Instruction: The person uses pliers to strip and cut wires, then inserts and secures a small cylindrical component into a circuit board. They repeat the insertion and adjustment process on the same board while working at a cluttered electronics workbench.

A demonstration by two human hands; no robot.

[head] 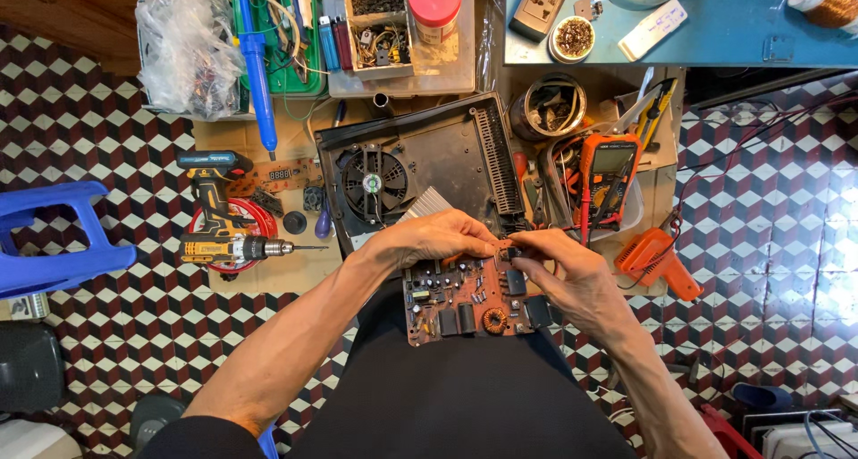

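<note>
Where hands [500,253] work, cluttered cardboard [268,276], checkered floor [80,119]

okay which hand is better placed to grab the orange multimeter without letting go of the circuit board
Right, probably. The right hand is at the circuit board's right edge, directly below the orange multimeter. The left hand grips the board's upper left, farther away, and could hold it.

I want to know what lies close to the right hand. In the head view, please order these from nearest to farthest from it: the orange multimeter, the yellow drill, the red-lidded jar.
1. Orange multimeter: just above the right hand.
2. Red-lidded jar: far up, at the top edge.
3. Yellow drill: far across, beyond the left hand.
</note>
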